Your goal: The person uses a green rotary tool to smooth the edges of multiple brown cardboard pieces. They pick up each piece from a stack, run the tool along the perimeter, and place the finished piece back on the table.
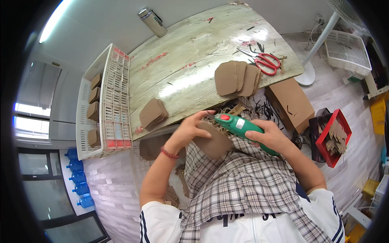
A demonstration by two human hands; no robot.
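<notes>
My left hand (187, 131) is closed on a flat brown piece with rounded corners (213, 142), thumb on its face, held over my lap at the table's near edge. In my right hand (269, 137) is a green handheld power cutter (242, 126) with a red button. The cutter's tip points at the upper edge of the piece; whether it touches is hidden. On the table (178, 81), a stack of similar brown pieces (153, 113) lies to the left. Fanned-out stacks of them (235, 77) lie ahead to the right, beside red-handled scissors (265, 61).
A white plastic crate (115, 97) with brown pieces stands at the table's left. Dark scraps (265, 109) lie below the near edge, by a cardboard box (289, 103). A red-rimmed bin (332, 139) holds offcuts on the right. A metal flask (152, 22) stands at the back.
</notes>
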